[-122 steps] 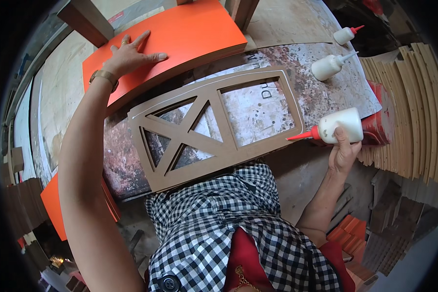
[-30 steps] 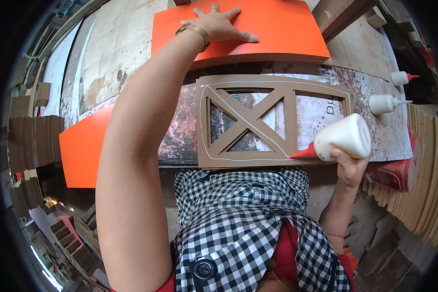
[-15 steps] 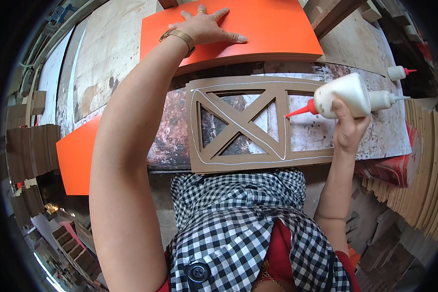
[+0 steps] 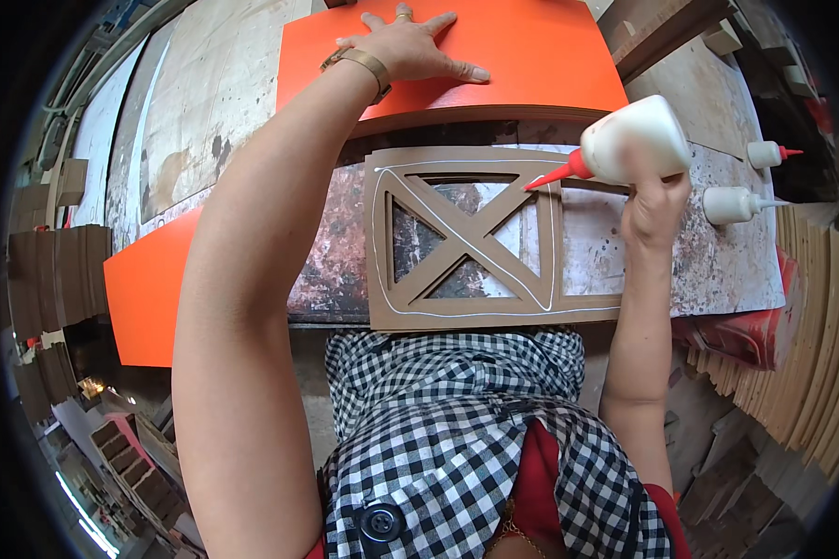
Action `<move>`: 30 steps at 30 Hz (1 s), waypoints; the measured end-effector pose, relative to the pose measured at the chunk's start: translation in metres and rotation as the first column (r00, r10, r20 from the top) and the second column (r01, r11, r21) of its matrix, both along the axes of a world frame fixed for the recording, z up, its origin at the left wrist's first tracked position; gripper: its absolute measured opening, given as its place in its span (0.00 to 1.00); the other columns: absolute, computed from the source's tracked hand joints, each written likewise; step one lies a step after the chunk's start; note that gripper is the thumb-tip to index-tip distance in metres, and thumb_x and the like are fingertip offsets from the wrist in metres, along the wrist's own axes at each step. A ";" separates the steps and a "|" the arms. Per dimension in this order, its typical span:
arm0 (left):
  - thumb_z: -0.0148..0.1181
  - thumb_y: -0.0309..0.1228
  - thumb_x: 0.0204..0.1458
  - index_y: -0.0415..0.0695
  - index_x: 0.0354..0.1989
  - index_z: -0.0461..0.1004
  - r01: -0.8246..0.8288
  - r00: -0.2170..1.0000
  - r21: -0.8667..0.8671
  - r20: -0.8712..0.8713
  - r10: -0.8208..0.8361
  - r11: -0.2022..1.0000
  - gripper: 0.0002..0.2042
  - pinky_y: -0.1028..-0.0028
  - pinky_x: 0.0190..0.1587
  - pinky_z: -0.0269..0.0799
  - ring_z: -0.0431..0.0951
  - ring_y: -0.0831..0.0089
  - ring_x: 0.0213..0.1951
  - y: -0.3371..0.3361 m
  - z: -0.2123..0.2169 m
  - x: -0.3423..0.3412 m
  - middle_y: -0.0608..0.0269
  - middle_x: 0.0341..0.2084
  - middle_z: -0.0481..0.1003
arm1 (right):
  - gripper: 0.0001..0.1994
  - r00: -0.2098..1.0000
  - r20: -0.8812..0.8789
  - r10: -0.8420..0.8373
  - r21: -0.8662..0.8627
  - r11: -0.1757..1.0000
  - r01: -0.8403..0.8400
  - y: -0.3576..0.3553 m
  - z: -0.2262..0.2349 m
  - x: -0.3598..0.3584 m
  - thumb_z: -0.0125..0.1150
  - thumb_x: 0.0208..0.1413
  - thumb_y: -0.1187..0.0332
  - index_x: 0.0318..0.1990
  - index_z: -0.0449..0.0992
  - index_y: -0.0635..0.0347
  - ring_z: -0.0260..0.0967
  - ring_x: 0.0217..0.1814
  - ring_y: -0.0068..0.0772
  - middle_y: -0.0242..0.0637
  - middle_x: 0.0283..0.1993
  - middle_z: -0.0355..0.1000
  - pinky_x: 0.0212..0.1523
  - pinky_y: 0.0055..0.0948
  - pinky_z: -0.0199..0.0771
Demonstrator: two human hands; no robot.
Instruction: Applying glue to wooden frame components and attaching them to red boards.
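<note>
My right hand (image 4: pixel 657 205) is wrapped round a white glue bottle (image 4: pixel 636 140) tilted so its red nozzle points down and left. The nozzle tip is at the upper right end of a diagonal bar on a brown fibreboard frame (image 4: pixel 457 240). The frame has an X-shaped brace in its left opening and lies on more brown board. A thin white line of glue runs round its border and along one diagonal. Farther off, my left hand (image 4: pixel 405 48) lies with fingers spread on a stack of orange panels (image 4: pixel 531 56).
Two more white squeeze bottles stand or lie at the right: one with a red nozzle (image 4: pixel 764 154), one with a pale nozzle (image 4: pixel 729 205). Another orange panel (image 4: pixel 144 293) is at the left. Wooden strips (image 4: pixel 825 326) are stacked at the right, brown boards (image 4: pixel 56 279) at the left.
My right hand has moved the glue bottle left and away from me, its nozzle going from the middle upright to the diagonal's top end. My left hand still rests on the orange stack.
</note>
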State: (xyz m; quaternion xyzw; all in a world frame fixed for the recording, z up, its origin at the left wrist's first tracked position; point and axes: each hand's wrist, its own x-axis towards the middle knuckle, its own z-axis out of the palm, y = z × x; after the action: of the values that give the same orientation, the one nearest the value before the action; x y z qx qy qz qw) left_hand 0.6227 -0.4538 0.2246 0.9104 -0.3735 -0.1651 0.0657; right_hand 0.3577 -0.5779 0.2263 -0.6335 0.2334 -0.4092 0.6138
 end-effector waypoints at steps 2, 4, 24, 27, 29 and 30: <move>0.55 0.72 0.26 0.62 0.64 0.52 0.008 1.000 0.017 -0.017 -0.007 1.000 0.52 0.30 0.53 0.42 0.39 0.35 0.62 0.000 0.000 0.003 0.46 0.64 0.43 | 0.21 0.999 -0.021 0.038 0.042 0.998 -0.037 0.017 0.001 0.003 0.68 0.40 0.76 0.44 0.69 0.70 0.72 0.32 0.32 0.44 0.36 0.73 0.33 0.20 0.74; 0.55 0.72 0.26 0.62 0.64 0.52 0.009 1.000 0.025 -0.026 -0.009 1.000 0.52 0.30 0.53 0.42 0.39 0.35 0.63 0.001 0.000 0.003 0.46 0.64 0.43 | 0.24 0.995 -0.017 0.099 0.089 0.991 -0.097 0.032 -0.001 0.005 0.68 0.39 0.76 0.46 0.67 0.70 0.72 0.31 0.33 0.45 0.37 0.73 0.31 0.21 0.75; 0.54 0.73 0.27 0.64 0.64 0.51 -0.013 0.999 0.017 -0.033 0.014 1.000 0.51 0.31 0.55 0.40 0.37 0.38 0.64 0.000 0.002 -0.004 0.53 0.66 0.41 | 0.26 0.956 -0.023 0.294 0.579 0.783 -0.227 0.138 -0.005 0.002 0.67 0.42 0.73 0.50 0.63 0.68 0.71 0.38 0.33 0.44 0.39 0.70 0.38 0.24 0.73; 0.53 0.75 0.20 0.66 0.62 0.54 -0.039 0.995 -0.062 0.092 0.045 0.997 0.53 0.31 0.53 0.45 0.42 0.35 0.62 0.002 -0.019 0.004 0.54 0.64 0.46 | 0.23 0.972 0.234 0.034 0.779 0.592 -0.208 0.087 0.003 -0.014 0.61 0.50 0.67 0.52 0.62 0.65 0.70 0.42 0.35 0.44 0.46 0.67 0.39 0.30 0.76; 0.53 0.76 0.19 0.66 0.62 0.55 -0.044 0.990 -0.082 0.128 0.054 0.996 0.53 0.30 0.51 0.46 0.43 0.34 0.62 -0.001 -0.020 0.004 0.55 0.64 0.48 | 0.23 0.920 0.393 0.015 0.722 0.614 -0.319 0.034 -0.003 -0.044 0.58 0.53 0.63 0.53 0.61 0.66 0.68 0.48 0.43 0.46 0.50 0.65 0.46 0.38 0.75; 0.53 0.76 0.19 0.66 0.62 0.55 -0.053 0.990 -0.072 0.125 0.062 0.996 0.53 0.29 0.51 0.46 0.43 0.35 0.62 0.003 -0.019 0.005 0.56 0.64 0.47 | 0.24 0.887 0.462 -0.006 0.695 0.623 -0.358 0.015 -0.003 -0.058 0.58 0.53 0.62 0.53 0.61 0.67 0.67 0.51 0.47 0.48 0.51 0.65 0.49 0.42 0.73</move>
State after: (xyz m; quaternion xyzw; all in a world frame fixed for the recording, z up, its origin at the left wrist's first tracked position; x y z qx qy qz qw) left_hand 0.6277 -0.4511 0.2058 0.9267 -0.3559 -0.0921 0.0777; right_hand 0.2999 -0.5625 0.2230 -0.2302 0.1806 -0.3341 0.8960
